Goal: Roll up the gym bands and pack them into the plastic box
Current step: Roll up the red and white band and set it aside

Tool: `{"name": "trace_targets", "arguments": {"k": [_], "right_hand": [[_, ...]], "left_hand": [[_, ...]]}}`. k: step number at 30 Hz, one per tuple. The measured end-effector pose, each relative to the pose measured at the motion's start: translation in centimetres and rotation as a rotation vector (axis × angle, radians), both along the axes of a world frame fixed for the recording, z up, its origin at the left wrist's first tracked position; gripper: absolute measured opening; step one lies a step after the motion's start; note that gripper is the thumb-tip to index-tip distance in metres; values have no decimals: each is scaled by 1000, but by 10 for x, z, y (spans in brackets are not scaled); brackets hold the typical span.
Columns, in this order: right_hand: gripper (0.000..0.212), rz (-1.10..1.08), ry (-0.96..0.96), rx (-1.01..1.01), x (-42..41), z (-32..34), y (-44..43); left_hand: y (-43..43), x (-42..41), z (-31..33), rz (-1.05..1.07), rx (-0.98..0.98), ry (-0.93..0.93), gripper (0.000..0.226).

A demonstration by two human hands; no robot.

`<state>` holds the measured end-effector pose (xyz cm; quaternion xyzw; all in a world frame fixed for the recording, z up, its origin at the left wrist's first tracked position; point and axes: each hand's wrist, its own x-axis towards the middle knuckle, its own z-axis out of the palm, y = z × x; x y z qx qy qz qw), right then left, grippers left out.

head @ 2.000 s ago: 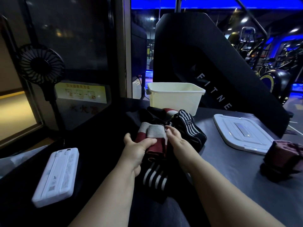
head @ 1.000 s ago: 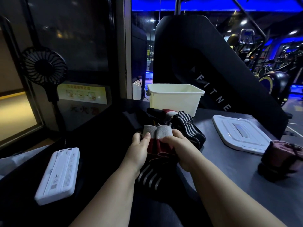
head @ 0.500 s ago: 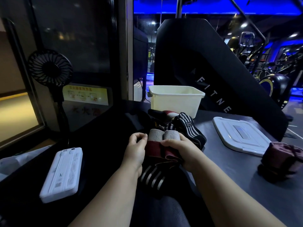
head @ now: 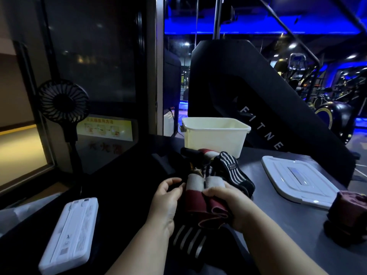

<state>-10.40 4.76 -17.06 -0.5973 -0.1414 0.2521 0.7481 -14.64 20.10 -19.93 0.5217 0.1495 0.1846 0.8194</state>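
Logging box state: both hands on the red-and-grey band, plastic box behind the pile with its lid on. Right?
No: the lid is off, lying flat on the table right of the open plastic box, as the head view shows. The rest holds: left hand and right hand are both on the red-and-grey band, and the box stands behind the pile.

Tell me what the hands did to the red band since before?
The left hand slid its thumb off the red and grey band to its left edge. The right hand moved down and gripped the bunched red part. The plastic box, lid and power bank stayed put.
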Motion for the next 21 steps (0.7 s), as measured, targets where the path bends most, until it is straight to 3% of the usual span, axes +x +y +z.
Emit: {"name": "trace_targets", "arguments": {"k": [4,10,15,21], "right_hand": [[46,2,-2,-20,-3,4,3],[18,-38,12,-76,-4,4,4],[32,-39,50,-78,-4,8,-2],[8,7,95,-122,-4,13,-14]], "left_hand": [[0,4,2,38,-62,25,7],[-1,12,0,162,-47,89,19],[-2,13,-3,218,3,141,16],[4,11,-2,274,-2,201,13]]}}
